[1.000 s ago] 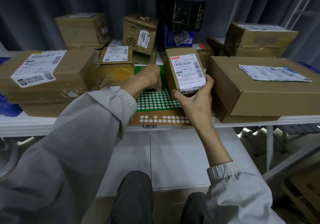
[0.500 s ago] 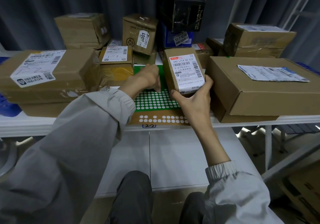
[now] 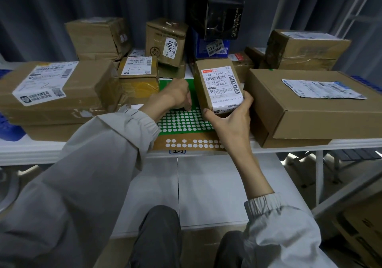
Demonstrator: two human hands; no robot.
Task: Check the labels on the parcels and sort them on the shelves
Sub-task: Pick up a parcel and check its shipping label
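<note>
Single head-worn view, forward and downward, close over the shelf (image 3: 31,149) and both forearms.

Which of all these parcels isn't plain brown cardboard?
The black box at the back, perched on a blue box. The other parcels visible are brown cardboard.

left hand (image 3: 178,96) fingers curled out of sight, flat box (image 3: 314,110) cut by right edge

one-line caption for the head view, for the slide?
Right hand grips a small labelled parcel over the sticker sheet; left hand picks at the dots.
</note>
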